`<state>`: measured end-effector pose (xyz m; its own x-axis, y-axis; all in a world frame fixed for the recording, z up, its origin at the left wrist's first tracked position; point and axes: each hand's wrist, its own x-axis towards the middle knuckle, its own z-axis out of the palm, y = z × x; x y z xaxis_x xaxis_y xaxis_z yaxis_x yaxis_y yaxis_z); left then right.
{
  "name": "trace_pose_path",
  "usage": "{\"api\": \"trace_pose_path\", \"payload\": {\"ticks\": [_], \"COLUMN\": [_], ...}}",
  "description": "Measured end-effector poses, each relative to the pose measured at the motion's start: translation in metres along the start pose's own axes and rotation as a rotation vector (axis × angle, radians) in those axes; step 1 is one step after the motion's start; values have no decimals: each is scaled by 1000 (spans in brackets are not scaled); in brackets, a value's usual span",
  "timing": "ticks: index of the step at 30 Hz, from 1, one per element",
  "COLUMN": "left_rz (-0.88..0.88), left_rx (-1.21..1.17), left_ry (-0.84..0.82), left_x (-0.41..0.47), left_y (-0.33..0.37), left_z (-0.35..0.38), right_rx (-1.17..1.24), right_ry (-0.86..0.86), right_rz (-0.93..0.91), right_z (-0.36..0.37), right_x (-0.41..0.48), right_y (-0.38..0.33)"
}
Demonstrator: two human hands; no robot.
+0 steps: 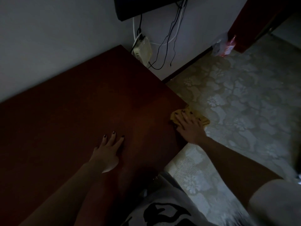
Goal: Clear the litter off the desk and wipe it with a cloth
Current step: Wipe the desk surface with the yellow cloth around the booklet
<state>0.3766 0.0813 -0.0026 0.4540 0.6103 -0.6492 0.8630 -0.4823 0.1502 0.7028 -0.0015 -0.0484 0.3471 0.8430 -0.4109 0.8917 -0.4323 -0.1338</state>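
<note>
Right hand (189, 126) presses a yellow cloth (202, 119) at the desk (65, 119) edge; left hand (108, 150) rests flat.

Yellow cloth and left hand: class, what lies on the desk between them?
Head view: only bare dark-red wooden desk between the left hand and the yellow cloth.

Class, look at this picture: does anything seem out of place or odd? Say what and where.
A white cabled box is tilted against the wall beyond the desk's far corner. A clear plastic bag lies on the floor by the red door frame.
</note>
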Motion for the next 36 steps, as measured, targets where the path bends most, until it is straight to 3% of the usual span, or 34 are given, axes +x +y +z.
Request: {"api": "trace_pose_path", "payload": {"ticks": [3,5,13,17,20,22,24,26,29,32,34,36], "left_rz": [10,11,28,-54,-173,-237,-299,-370,-506,-548,-543,-588], "left_rx": [-29,-77,-438,-491,-550,-625,-723,-784,-746,-780,-866,-972], "left_ry": [36,68,245,385,430,422,419,406,343,322,442,644], "left_x": [1,1,-21,-50,-68,-73,-73,-66,-49,-40,-48,-71], "left_y": [1,0,-13,-16,-8,2,16,32,56,71,70,56], "left_z": [4,7,18,36,55,65,70,67,55,42,31,18], "right_rx": [37,14,-231,-210,-7,205,270,216,35,-9,36,171], "right_ry": [-77,-97,-219,-554,-675,-611,-419,-293,-298,-379,-391,-287], "right_rz": [39,-36,-617,-872,-959,-900,-783,-695,-643,-725,-866,-1021], "right_z": [5,15,46,37,16,-3,-16,-23,-25,-37,-52,-71], "right_x": [-10,-25,-91,-97,-86,-70,-50,-36,-23,-19,-22,-25], "right_y": [-18,-37,-125,-159,-166,-164,-156,-149,-143,-152,-171,-197]}}
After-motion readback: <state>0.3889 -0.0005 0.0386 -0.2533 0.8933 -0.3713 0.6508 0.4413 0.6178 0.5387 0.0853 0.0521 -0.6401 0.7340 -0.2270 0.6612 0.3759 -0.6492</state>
